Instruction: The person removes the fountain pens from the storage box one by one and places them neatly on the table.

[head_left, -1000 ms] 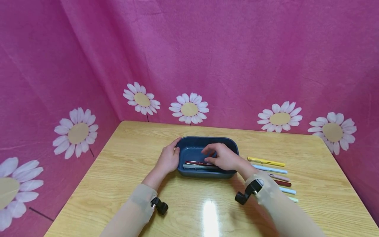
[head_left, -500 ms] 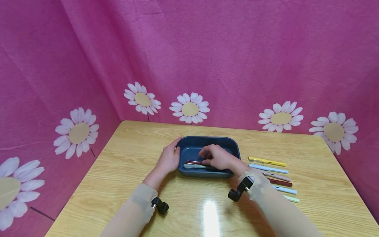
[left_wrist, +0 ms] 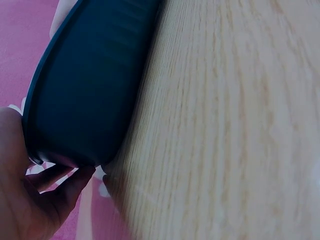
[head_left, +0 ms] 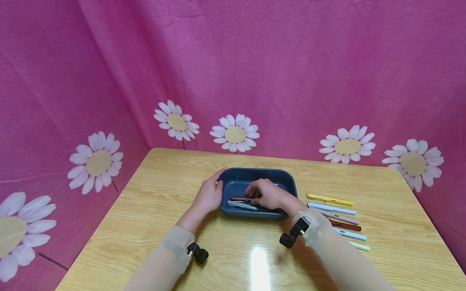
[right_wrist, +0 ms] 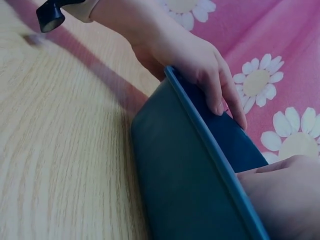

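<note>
A dark blue rectangular box (head_left: pixel 233 214) stands on the table. My left hand (head_left: pixel 209 196) grips its left end, with fingers along the outer wall in the left wrist view. My right hand (head_left: pixel 271 196) reaches inside over the right half, thumb and fingers curled at the right end of a dark red pen (head_left: pixel 240 199), pinching it. In front of that pen lies a grey-green pen (head_left: pixel 241 205) with a clip, slightly slanted, its right part under the hand. In the right wrist view, the near wall (right_wrist: pixel 180 155) hides the pens and my right fingertips.
To the right of the box several pens lie in a column: yellow (head_left: pixel 329 199), light blue (head_left: pixel 331 208), pale pink (head_left: pixel 342 218), dark red (head_left: pixel 346 225), another light blue (head_left: pixel 351 234) and pale green (head_left: pixel 360 246). A pink flowered cloth (head_left: pixel 284 81) stands behind the table (head_left: pixel 174 169).
My right hand has shifted slightly left and down inside the box onto the dark red pen. The grey-green pen has turned to a slant. My left hand stays at the box's end.
</note>
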`<action>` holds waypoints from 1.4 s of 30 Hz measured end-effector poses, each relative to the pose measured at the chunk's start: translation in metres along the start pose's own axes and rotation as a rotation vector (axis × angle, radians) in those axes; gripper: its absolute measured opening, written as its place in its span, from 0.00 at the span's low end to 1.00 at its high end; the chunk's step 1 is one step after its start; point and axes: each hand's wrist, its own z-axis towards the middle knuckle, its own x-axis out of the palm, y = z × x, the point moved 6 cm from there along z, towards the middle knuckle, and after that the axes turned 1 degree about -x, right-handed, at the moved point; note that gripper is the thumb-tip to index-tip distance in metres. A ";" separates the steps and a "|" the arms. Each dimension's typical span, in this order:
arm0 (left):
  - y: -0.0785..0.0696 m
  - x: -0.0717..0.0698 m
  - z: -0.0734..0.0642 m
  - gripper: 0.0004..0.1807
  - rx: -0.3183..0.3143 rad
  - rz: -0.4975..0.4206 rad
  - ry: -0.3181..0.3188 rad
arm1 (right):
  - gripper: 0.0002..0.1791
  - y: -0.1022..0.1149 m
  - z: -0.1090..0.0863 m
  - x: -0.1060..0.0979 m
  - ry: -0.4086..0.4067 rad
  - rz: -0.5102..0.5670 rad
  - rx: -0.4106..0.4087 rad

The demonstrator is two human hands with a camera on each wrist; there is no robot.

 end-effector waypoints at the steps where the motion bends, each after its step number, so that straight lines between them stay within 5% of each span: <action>1: 0.000 0.000 0.000 0.26 0.001 0.001 0.000 | 0.14 0.000 0.000 0.000 -0.003 -0.001 -0.003; 17: 0.001 0.002 0.001 0.26 0.031 -0.019 -0.006 | 0.13 0.001 -0.004 -0.002 -0.005 -0.086 0.001; 42: 0.001 -0.001 0.003 0.26 0.040 0.013 -0.027 | 0.12 0.033 -0.037 -0.040 -0.106 0.000 -0.130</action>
